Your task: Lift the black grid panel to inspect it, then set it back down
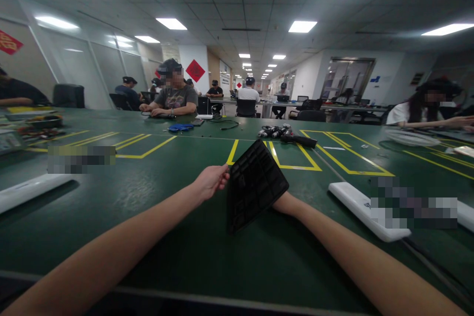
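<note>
A shallow black plastic tray point(255, 185) with a grid of compartments is tilted up above the green table, its gridded face towards me. My left hand point(214, 181) is closed in a pinch at the tray's left edge; its fingertips meet the rim there. Behind the tray's lower right side is my right hand point(283, 203), supporting it from the back, with its fingers hidden. Beyond the tray lie a bundle of dark and silvery cables point(276, 131) and a black cylindrical handle-like piece point(299, 140).
Yellow tape outlines point(296, 168) mark the green table point(177, 252). A white power strip point(366, 210) lies to the right, a white bar point(33, 190) to the left. Blue items point(180, 128) sit farther back. A person point(174, 91) sits across the table; others work around.
</note>
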Motion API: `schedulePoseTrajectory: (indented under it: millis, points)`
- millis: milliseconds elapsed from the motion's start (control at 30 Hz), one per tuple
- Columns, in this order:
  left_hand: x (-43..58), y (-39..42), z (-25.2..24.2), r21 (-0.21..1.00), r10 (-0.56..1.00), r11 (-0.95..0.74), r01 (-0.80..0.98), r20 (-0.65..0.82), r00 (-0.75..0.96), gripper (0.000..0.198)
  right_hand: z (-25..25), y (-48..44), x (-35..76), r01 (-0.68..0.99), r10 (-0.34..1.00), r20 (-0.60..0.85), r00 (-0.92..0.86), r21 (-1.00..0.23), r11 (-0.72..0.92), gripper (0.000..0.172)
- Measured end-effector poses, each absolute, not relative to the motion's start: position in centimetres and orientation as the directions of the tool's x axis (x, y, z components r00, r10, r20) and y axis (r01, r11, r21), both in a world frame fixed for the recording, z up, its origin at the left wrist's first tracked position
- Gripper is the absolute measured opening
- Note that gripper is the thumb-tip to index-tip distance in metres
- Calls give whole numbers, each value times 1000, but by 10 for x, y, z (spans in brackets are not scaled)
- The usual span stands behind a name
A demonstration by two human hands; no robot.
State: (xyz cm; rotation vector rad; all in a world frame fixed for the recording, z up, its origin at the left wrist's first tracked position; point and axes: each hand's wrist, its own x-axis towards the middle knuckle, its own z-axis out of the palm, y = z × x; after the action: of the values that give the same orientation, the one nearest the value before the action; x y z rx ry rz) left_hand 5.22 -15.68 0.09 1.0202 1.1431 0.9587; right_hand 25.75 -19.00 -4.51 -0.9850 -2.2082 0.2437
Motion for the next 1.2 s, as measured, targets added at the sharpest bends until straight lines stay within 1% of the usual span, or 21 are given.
schedulePoseTrajectory:
  millis: [67, 167, 267, 367, 433, 533, 633, 833, 933, 1067, 1133, 1200]
  points:
    - [52, -158, -2, 965, 935, 262, -33, -245, 255, 15, -45, -189, 257, 550, 705, 525, -478, -447, 706, 46]
    - [50, -160, -3, 966, 895, 253, -54, -213, 393, 4, -45, -189, 255, 501, 685, 540, -489, -469, 727, 42]
    - [49, -161, -2, 978, 878, 200, -65, -150, 455, 13, -45, -188, 254, 484, 672, 564, -480, -469, 739, 42]
    - [51, -163, -3, 991, 879, 132, -14, -111, 463, 18, -45, -188, 254, 453, 662, 570, -486, -484, 749, 43]
    - [52, -165, -4, 996, 885, 73, 60, -92, 456, 18, -45, -188, 254, 430, 666, 572, -479, -509, 746, 42]
    - [54, -167, -7, 985, 923, -52, 167, -17, 385, 18, -44, -189, 253, 399, 671, 576, -467, -540, 741, 40]
    - [56, -168, -11, 972, 944, -135, 195, 67, 322, 20, -42, -192, 251, 380, 686, 569, -454, -573, 726, 39]
    - [62, -174, -19, 938, 946, -226, 263, 148, 288, 18, -37, -196, 248, 381, 714, 552, -430, -606, 698, 37]
    - [61, -174, -24, 858, 919, -358, 367, 254, 303, 17, -37, -197, 247, 381, 719, 554, -421, -611, 694, 38]
    - [55, -172, -28, 649, 827, -561, 514, 407, 388, 19, -38, -196, 248, 376, 716, 558, -420, -611, 696, 40]
    - [53, -173, -27, 554, 787, -617, 559, 441, 432, 20, -39, -196, 249, 371, 711, 558, -429, -609, 701, 40]
    - [52, -174, -24, 493, 763, -646, 582, 441, 473, 18, -40, -195, 249, 365, 706, 556, -438, -608, 705, 38]
